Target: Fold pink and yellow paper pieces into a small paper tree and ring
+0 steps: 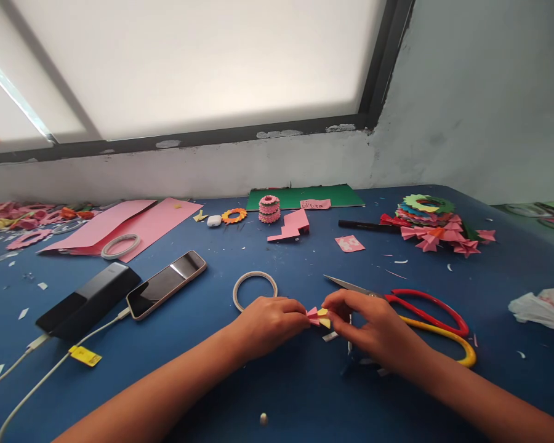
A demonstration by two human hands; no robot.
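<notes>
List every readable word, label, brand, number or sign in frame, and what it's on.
None can be read with confidence.
Pink slip on the green board: dark handwriting-like marks, too small and blurred to read.
Yellow tag on the white cable: faint dark marks, too small to read.
Pink and yellow folded paper in hand: no lettering visible.
</notes>
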